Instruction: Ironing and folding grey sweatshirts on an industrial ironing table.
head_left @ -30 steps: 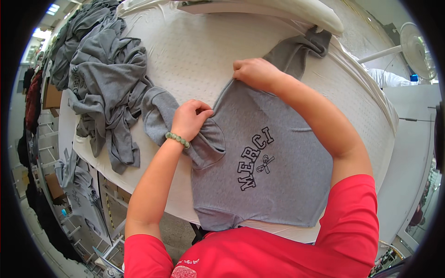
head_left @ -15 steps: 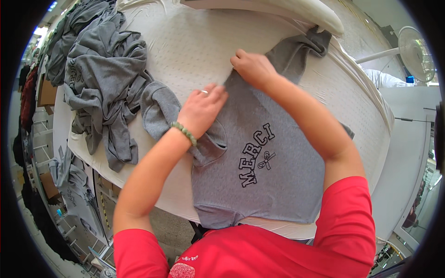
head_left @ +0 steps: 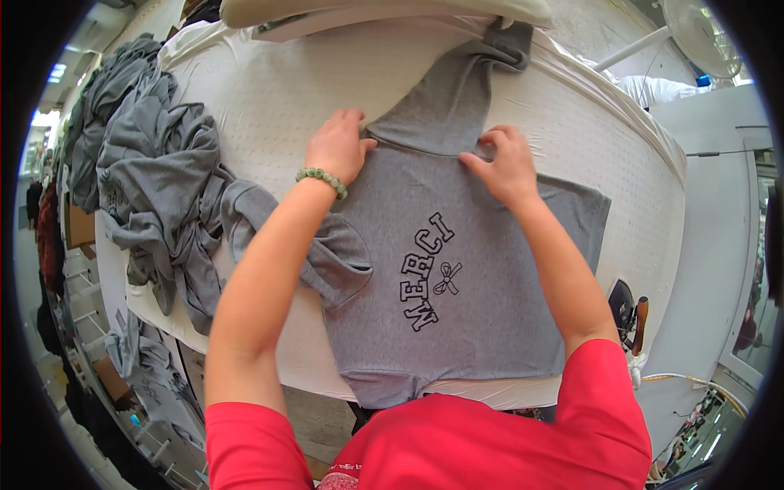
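A grey sweatshirt (head_left: 490, 245) with black outlined lettering and a small bow motif lies spread on the white padded table before me. One sleeve (head_left: 445, 98) stretches away toward the far side, its cuff bunched. Another tube of grey cloth (head_left: 339, 260), with an open end, lies on its left side. My left hand (head_left: 336, 147), under a green bead bracelet, pinches the far left end of the sleeve seam. At the seam's right end, my right hand (head_left: 505, 166) has thumb and fingers closing on the cloth; the fingertips are partly hidden.
A heap of grey garments (head_left: 159, 171) covers the table's left side, and more grey cloth (head_left: 151, 363) lies lower, beyond its edge. A padded board (head_left: 384, 12) overhangs the far edge. A dark tool with a brown handle (head_left: 640, 322) stands at the right edge; a fan (head_left: 698, 37) is behind.
Both hands have moved apart to opposite ends of the seam, the right one coming nearer and rightward. The sweatshirt's far end lies flatter, and its right part shows more. The view has shifted.
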The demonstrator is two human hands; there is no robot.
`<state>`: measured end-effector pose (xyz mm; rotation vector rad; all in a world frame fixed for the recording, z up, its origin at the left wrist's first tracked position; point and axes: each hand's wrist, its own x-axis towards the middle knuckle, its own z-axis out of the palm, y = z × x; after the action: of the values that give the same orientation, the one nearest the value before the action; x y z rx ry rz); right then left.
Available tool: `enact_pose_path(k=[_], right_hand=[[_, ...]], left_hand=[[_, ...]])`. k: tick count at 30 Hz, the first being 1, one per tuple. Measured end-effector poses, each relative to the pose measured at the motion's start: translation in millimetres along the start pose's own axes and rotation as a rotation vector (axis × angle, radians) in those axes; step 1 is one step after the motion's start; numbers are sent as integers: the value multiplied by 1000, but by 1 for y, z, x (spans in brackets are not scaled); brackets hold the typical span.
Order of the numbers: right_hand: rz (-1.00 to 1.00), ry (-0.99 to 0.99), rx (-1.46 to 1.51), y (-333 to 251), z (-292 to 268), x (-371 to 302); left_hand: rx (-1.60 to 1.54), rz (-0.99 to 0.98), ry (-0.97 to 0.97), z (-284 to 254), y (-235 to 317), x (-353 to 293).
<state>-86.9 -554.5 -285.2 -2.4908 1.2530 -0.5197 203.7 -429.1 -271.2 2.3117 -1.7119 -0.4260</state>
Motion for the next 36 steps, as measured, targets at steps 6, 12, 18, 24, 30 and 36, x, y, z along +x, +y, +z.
enact_pose_path(k=[6, 12, 18, 24, 30, 36], right_hand=[[10, 130, 169, -2, 22, -3], [-205, 398, 77, -20, 4, -6], [-387, 7, -68, -11, 23, -6], [-425, -29, -149, -12, 27, -1], [-312, -25, -256, -30, 23, -3], [-564, 57, -116, -53, 26, -20]], left_hand=[[-181, -128, 189, 30, -7, 17], [134, 369, 458, 31, 7, 3], [381, 672, 303, 29, 36, 3], [459, 659, 337, 34, 30, 7], [440, 580, 382, 35, 18, -1], [377, 746, 394, 11, -19, -23]])
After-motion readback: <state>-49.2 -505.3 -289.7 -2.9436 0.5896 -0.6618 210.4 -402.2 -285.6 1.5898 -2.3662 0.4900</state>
